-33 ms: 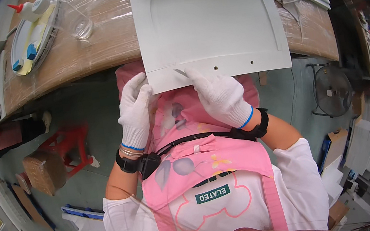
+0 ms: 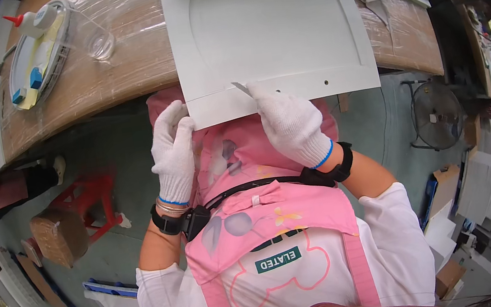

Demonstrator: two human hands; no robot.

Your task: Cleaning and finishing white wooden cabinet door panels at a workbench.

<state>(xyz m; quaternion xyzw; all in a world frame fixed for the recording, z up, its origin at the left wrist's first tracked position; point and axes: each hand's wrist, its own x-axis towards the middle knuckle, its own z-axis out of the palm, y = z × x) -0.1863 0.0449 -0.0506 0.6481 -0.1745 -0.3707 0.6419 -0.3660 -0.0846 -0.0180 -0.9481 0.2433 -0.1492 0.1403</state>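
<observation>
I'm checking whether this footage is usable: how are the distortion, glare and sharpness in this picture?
Head view: fisheye bends the workbench edge into a curve, with a black rim around the picture; the plastic wrap on the bench glints; the white panel is evenly lit, both gloved hands, left hand and right hand, sharp.

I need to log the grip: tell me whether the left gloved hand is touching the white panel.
Touching. The head view shows the left hand with its gloved fingers wrapped over the near left corner of the white panel.
</observation>
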